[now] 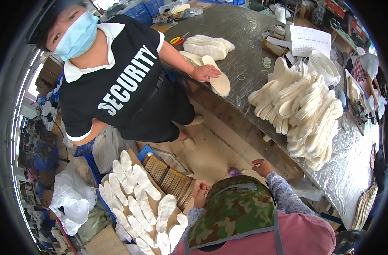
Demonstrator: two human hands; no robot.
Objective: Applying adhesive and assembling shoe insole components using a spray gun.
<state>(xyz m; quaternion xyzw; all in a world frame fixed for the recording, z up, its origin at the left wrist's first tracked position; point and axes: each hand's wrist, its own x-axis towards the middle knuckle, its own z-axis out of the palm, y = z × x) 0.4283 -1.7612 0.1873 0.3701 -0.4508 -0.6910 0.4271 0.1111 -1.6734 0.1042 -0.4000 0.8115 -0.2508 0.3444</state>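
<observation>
My left hand (201,187) is curled into a fist beside a row of thin brown insole boards (170,180), and I see nothing in it. My right hand (262,166) hovers with loosely bent fingers near the lower front edge of the foil-covered table (351,165), holding nothing that I can see. A small purple thing (234,172) lies on the floor between my hands. White fleecy insoles (138,199) lie spread over a cardboard box to my left. My camouflage apron fills the lower middle.
A person in a black shirt and blue face mask stands at the left, one hand (204,72) resting on a white insole on the table. A big heap of cream insoles (304,110), fluffy white pieces (209,46), scissors (177,40) and a paper sheet (309,40) lie on the table.
</observation>
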